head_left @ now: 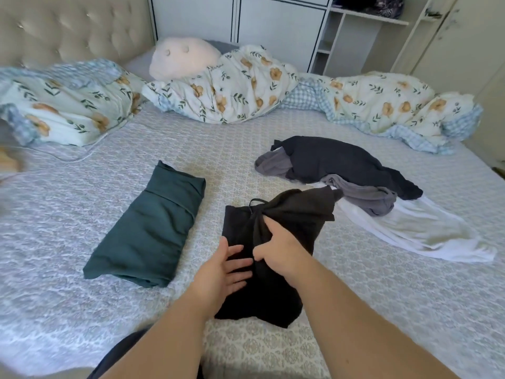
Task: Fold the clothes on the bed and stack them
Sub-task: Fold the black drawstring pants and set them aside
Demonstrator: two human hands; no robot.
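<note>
Green garment (149, 228) lies folded at left; my right hand (278, 246) bunches the black one (262, 285), left hand (222, 272) flat on it, pile (341, 170) at right unfolded.

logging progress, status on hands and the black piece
Left hand flat on black garment, right hand gripping its fabric. Green garment folded beside it. Unfolded pile waits to the right. Nothing in the way.

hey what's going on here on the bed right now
A person is folding laundry on the bed. The right hand grips a black garment while the left hand rests flat on it. A folded green garment lies to the left. A pile of unfolded clothes waits to the right.
</note>
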